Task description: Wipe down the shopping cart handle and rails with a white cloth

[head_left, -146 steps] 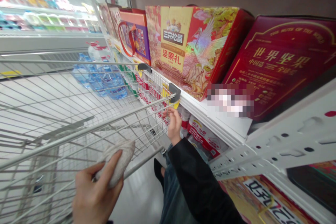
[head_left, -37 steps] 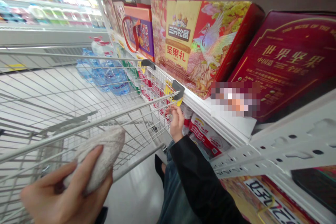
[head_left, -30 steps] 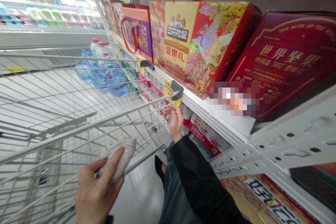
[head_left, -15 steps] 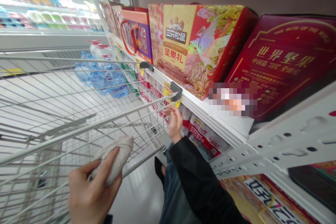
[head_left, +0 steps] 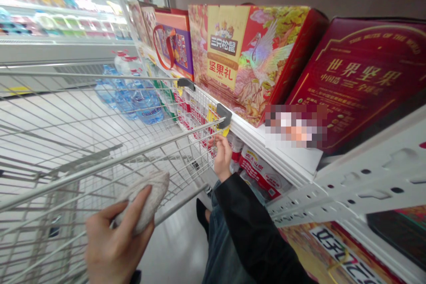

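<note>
My left hand (head_left: 115, 244) is low at the left, shut on a soft white cloth pad (head_left: 141, 204) and just outside the rail of a wire shopping cart (head_left: 133, 155). My right hand (head_left: 222, 157), coming from a black sleeve (head_left: 253, 230), grips the wire at the cart's far corner. Its fingers are partly hidden behind the mesh. That corner, with its dark plastic cap (head_left: 223, 115), sits close to a white shelf edge (head_left: 266, 153).
Red nut gift boxes (head_left: 246, 60) stand on the shelf at right, above a perforated white shelf rail (head_left: 359, 186). Wrapped bottled water (head_left: 133, 97) lies beyond the cart. A refrigerated display case (head_left: 56, 22) stands at upper left. My jeans (head_left: 219, 248) and a shiny floor (head_left: 176, 248) show below.
Since half a second ago my left hand and the cloth have hardly moved. A second earlier they swung in from further left. My right hand stays on the cart.
</note>
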`<move>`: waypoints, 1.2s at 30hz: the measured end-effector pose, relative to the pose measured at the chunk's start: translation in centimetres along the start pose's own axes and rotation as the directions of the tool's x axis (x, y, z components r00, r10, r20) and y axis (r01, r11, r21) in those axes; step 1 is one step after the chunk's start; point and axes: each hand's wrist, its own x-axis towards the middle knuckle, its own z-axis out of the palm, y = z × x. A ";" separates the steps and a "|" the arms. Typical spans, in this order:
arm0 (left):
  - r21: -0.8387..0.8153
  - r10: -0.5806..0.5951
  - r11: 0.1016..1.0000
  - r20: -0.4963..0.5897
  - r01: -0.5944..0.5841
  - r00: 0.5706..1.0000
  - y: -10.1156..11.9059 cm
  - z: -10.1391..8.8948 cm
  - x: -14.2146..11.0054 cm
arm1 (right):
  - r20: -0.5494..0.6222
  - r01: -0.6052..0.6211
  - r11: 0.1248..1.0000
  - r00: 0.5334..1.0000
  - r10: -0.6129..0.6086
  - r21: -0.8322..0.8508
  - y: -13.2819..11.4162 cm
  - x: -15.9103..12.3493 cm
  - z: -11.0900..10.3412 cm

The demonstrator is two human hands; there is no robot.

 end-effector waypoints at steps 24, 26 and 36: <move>0.217 0.232 0.951 -0.030 -0.220 0.972 -0.1 0.7 -0.9 | 0.018 0.030 0.999 0.999 -0.030 0.034 0.2 0.0 0.0; 0.214 0.243 0.949 -0.030 -0.231 0.970 0.0 0.7 -0.8 | 0.018 0.032 0.999 0.999 -0.033 0.034 0.2 0.0 0.0; 0.213 0.229 0.953 -0.039 -0.216 0.973 0.6 0.2 -0.3 | 0.019 0.031 0.999 0.999 -0.031 0.018 0.2 0.0 -0.1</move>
